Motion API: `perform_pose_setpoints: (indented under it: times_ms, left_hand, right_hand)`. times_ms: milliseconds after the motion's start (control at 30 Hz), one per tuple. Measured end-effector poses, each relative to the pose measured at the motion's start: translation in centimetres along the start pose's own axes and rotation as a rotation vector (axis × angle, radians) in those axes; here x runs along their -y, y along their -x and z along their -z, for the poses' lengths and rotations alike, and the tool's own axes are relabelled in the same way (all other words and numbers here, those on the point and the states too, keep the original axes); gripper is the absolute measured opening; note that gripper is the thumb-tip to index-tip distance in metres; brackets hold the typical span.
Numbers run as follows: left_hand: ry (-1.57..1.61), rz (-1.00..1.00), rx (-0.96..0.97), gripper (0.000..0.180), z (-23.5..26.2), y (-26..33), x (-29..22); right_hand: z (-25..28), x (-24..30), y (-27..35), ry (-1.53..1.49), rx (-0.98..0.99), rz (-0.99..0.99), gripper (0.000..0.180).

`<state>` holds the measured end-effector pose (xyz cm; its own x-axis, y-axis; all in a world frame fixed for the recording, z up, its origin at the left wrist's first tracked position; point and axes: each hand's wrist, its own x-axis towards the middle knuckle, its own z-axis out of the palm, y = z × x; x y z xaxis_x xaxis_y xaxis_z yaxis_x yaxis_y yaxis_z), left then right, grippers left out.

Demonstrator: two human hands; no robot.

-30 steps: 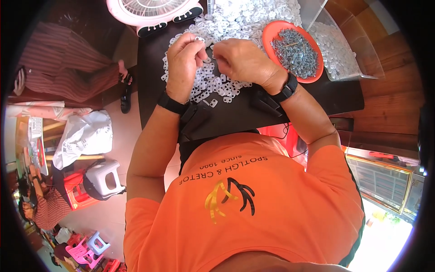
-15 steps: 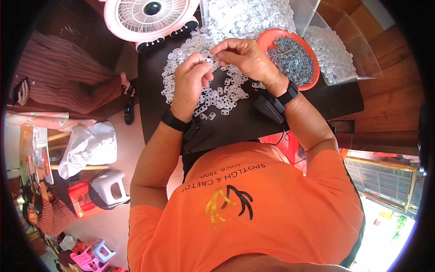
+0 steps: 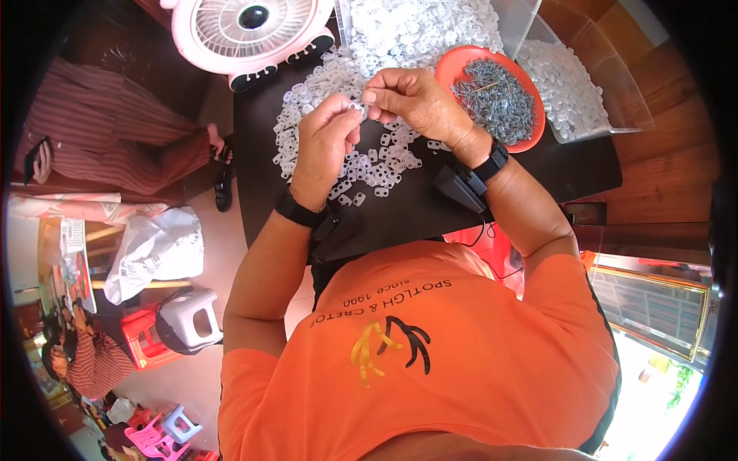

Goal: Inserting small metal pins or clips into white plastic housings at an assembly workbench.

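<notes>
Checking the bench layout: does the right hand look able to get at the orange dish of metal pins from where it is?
Probably yes. The right hand sits just beside the orange dish, nothing lies between them, and the dish is open-topped. It pinches a small white part together with the left hand.

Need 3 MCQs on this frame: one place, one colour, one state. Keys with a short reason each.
1. Where is the orange dish of small grey metal parts?
A. On the person's right side of the dark table
B. On the floor by the stool
C. Under the fan

2. What colour is the fan at the table's far edge?
A. Blue
B. Pink
C. Black

3. What are the left hand and right hand doing?
A. Resting flat on the table
B. Both inside the clear bin
C. Raised together, fingertips pinching a small white plastic piece

Answers:
1 A: the dish sits right of the white piece pile, beside the right wrist.
2 B: its housing and grille are pink.
3 C: the fingertips of both hands meet on one piece above the pile.
</notes>
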<state>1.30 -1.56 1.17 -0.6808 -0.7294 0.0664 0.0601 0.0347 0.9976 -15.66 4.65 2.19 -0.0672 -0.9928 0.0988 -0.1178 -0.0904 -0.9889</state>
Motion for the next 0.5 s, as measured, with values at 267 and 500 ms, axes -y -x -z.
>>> perform_pose_setpoints:
  times_ms: [267, 500]
  left_hand:
    - [-0.053, -0.025, 0.035, 0.019, -0.16, 0.14, -0.12]
    - [-0.028, -0.014, 0.038, 0.016, 0.00, 0.06, 0.05]
  right_hand:
    - [-0.03, 0.02, 0.08, 0.070, 0.034, 0.028, 0.019]
    - [-0.02, 0.51, 0.30, 0.096, 0.037, 0.029, 0.019]
